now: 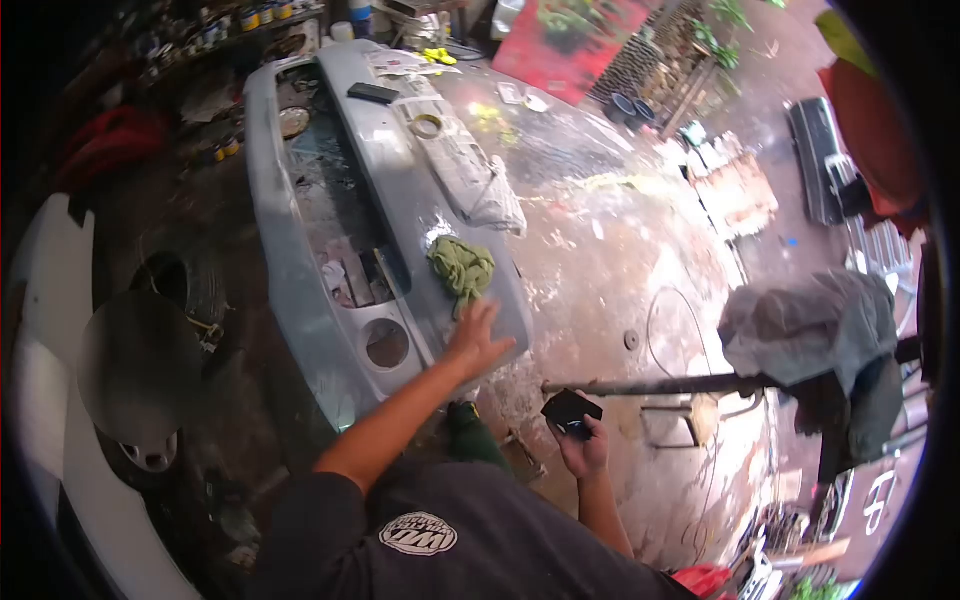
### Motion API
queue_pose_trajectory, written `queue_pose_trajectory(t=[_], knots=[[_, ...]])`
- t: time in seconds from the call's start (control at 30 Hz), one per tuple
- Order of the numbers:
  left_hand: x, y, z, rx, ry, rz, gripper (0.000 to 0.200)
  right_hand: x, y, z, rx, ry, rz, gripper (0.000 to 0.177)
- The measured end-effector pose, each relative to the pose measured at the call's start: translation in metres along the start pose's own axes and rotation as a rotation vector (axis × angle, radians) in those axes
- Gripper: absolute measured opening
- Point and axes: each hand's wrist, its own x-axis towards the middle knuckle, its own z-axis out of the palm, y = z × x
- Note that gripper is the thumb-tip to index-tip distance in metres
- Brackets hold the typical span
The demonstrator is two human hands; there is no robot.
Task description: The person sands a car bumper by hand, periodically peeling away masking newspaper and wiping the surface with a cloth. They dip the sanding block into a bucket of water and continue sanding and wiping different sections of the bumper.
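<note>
A grey car bumper (410,215) lies lengthwise in front of me. Over its near end, my left hand (480,345) is stretched out with fingers spread, holding nothing. Just beyond those fingertips a crumpled green cloth (461,266) rests on the bumper's surface. Lower and to the right, my right hand (588,450) grips a folded, flat black sheet (572,412) held clear of the bumper; its material is hard to make out. Farther up the bumper are a black block (372,93), a roll of tape (427,126) and a pale rag (492,203).
A draped stand (810,325) with a long bar reaches in from the right. Another pale body panel (50,350) stands at the left, beside a wheel (150,452). Shelves of small cans (250,18) line the back. A red panel (570,45) leans at the top.
</note>
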Motion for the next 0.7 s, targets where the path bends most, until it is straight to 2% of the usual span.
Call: queue_pose_trajectory(t=[0.07, 0.17, 0.2, 0.3, 0.37, 0.4, 0.43, 0.47, 0.5, 0.53, 0.6, 0.63, 0.7], knots=[[0.054, -0.01, -0.027, 0.497, 0.012, -0.019, 0.103, 0.04, -0.013, -0.025, 0.012, 0.038, 0.133, 0.049], [0.103, -0.002, -0.052, 0.675, -0.201, -0.177, 0.109, 0.106, -0.043, -0.036, -0.108, 0.032, 0.275, 0.049], [0.107, -0.013, -0.042, 0.702, -0.116, -0.103, 0.098, 0.13, -0.052, -0.032, -0.174, 0.01, 0.31, 0.05], [0.123, -0.057, -0.019, 0.689, -0.027, 0.095, 0.075, 0.218, -0.068, -0.014, -0.37, -0.015, 0.362, 0.05], [0.137, -0.067, -0.027, 0.586, 0.007, 0.086, 0.058, 0.283, -0.065, 0.008, -0.83, -0.255, 0.165, 0.042], [0.139, -0.067, -0.033, 0.532, 0.02, 0.079, 0.05, 0.32, -0.052, 0.021, -0.815, -0.291, 0.144, 0.041], [0.138, -0.058, -0.038, 0.4, 0.116, -0.066, 0.045, 0.348, -0.045, 0.047, -1.08, -0.529, -0.066, 0.042], [0.137, -0.043, -0.046, 0.268, 0.215, -0.21, 0.041, 0.36, -0.035, 0.089, -1.231, -0.576, -0.201, 0.044], [0.137, -0.029, -0.054, 0.139, 0.317, -0.353, 0.037, 0.377, -0.02, 0.12, -1.396, -0.687, -0.442, 0.05], [0.135, -0.019, -0.061, 0.136, 0.355, -0.376, 0.036, 0.39, -0.006, 0.139, -1.568, -0.763, -0.627, 0.056], [0.142, -0.007, -0.085, 0.134, 0.445, -0.401, 0.035, 0.39, 0.043, 0.123, -1.652, -0.861, -0.724, 0.061], [0.145, -0.001, -0.093, 0.129, 0.424, -0.407, 0.035, 0.389, 0.062, 0.113, -1.697, -0.911, -0.782, 0.064], [0.149, 0.008, -0.104, 0.113, 0.415, -0.424, 0.035, 0.354, 0.066, 0.081, -1.984, -1.144, -0.689, 0.068]])
